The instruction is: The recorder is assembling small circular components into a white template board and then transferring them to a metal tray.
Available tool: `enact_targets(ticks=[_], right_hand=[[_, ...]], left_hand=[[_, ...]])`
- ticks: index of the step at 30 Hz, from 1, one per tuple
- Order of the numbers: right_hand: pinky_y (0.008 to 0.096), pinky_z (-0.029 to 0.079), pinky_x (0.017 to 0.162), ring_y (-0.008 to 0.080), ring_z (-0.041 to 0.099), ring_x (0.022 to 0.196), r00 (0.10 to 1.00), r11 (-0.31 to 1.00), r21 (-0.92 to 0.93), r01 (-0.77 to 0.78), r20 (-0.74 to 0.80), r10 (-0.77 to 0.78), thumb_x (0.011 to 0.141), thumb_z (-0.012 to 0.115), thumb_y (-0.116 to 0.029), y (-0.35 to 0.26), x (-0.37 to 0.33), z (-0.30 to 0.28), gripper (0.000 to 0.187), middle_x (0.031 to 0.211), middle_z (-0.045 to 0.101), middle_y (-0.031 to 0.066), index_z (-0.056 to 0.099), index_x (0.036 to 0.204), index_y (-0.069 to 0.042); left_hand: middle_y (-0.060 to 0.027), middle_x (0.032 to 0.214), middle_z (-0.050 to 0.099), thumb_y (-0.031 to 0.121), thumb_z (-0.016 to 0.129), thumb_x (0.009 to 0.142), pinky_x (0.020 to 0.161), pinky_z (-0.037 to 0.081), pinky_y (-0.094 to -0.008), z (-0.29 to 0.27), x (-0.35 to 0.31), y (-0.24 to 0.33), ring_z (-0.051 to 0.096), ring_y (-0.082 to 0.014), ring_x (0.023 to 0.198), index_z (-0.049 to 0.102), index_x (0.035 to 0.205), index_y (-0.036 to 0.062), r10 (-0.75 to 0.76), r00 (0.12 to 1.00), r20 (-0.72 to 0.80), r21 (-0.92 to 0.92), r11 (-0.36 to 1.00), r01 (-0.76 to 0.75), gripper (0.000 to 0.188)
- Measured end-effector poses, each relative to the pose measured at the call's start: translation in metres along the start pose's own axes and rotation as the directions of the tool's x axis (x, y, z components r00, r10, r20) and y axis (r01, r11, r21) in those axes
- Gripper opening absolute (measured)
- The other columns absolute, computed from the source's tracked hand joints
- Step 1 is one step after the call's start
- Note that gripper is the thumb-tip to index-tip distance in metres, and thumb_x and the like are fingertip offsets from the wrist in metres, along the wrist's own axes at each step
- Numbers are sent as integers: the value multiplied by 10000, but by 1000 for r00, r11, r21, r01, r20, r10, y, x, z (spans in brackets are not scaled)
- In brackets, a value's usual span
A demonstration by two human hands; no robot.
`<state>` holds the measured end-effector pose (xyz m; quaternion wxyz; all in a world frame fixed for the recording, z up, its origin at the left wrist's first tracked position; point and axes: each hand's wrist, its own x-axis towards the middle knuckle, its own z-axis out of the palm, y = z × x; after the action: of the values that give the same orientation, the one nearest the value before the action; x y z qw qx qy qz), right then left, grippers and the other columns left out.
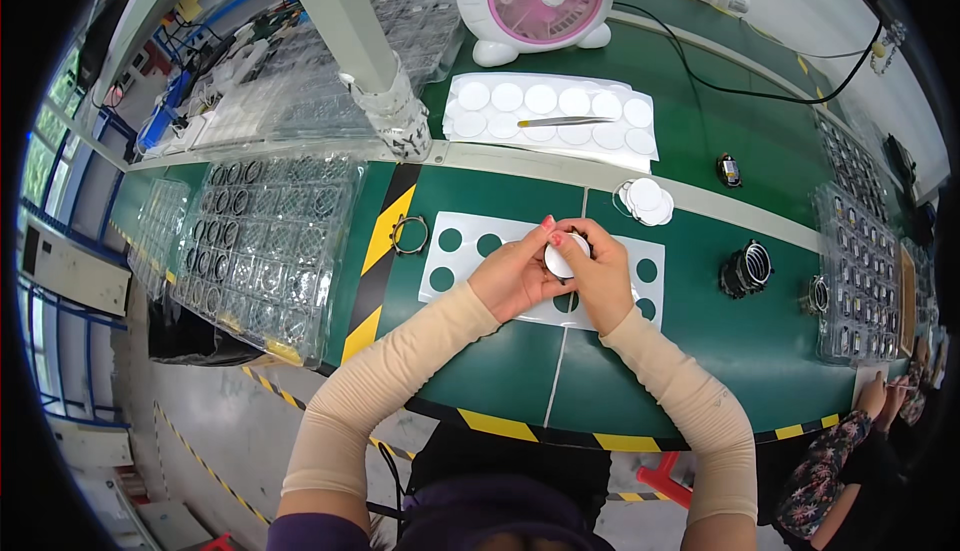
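My left hand (512, 279) and my right hand (600, 276) meet over the middle of the bench. Between their fingers they grip a small round part with a white disc face (566, 255); a dark edge shows at its right, and the fingers cover much of the rest. Both thumbs press at the disc's upper edge. Under the hands lies a white sheet with round cut-outs (465, 263), through which the green bench top shows. A thin dark ring (409, 235) rests to the left of the sheet. Beyond my right hand sits a pile of white discs (647, 201).
Tweezers (565, 122) lie on sheets of round white stickers (480, 129), below a pink-and-white fan (548, 1). Stacked dark rings (746, 269) stand to the right. Clear trays (270, 241) fill the left, filled trays (862, 281) the right. A post (350, 31) rises behind; a co-worker's hands (880, 398) are far right.
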<state>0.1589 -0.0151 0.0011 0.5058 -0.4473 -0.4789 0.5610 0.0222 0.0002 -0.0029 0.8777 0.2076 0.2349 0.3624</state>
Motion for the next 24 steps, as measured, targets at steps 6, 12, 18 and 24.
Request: enact_targets(ticks=[6, 12, 18, 24], right_hand=[[234, 438, 793, 105, 509, 921, 990, 991, -64, 115, 90, -109, 798, 590, -40, -1, -5, -1, 298, 1008, 528, 35, 493, 1079, -30], [257, 411, 869, 139, 483, 1038, 991, 989, 144, 40, 123, -58, 806, 537, 10, -2, -8, -7, 426, 1139, 494, 67, 429, 1215, -39], [260, 404, 874, 146, 470, 1068, 992, 970, 222, 101, 57, -117, 814, 517, 36, 4, -9, -4, 437, 1196, 472, 90, 418, 1236, -23], [267, 420, 837, 175, 514, 987, 937, 917, -207, 342, 2, -349, 787, 547, 26, 7, -9, -9, 274, 1155, 485, 117, 522, 1057, -15]], left_hand=[[-85, 1078, 511, 358, 419, 927, 910, 446, -373, 2, -2, 1, 536, -187, 1008, 430, 1132, 55, -1, 1000, 21, -14, 1000, 2, 367], [-108, 1127, 499, 360, 423, 924, 925, 440, -365, 8, -2, 2, 519, -205, 1059, 424, 1157, 44, 39, 999, -3, -24, 999, -39, 393], [-118, 1105, 512, 355, 412, 928, 938, 435, -367, 7, -3, 5, 525, -221, 1052, 424, 1151, 16, 76, 996, -43, -56, 995, -78, 406], [-143, 1081, 524, 344, 365, 941, 963, 410, -400, -5, 3, 2, 491, -298, 1101, 457, 892, 36, 117, 991, -63, -136, 983, -125, 325]])
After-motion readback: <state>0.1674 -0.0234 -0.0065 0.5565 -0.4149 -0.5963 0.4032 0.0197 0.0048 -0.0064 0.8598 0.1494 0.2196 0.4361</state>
